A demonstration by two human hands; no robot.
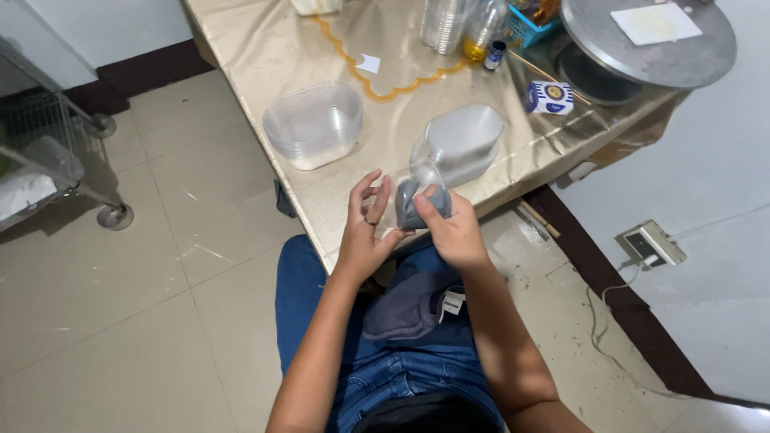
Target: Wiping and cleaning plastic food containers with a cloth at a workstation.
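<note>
Home food-prep spot (tiled floor (120, 321), table (337, 176) w/ plastic containers (314, 124))
</note>
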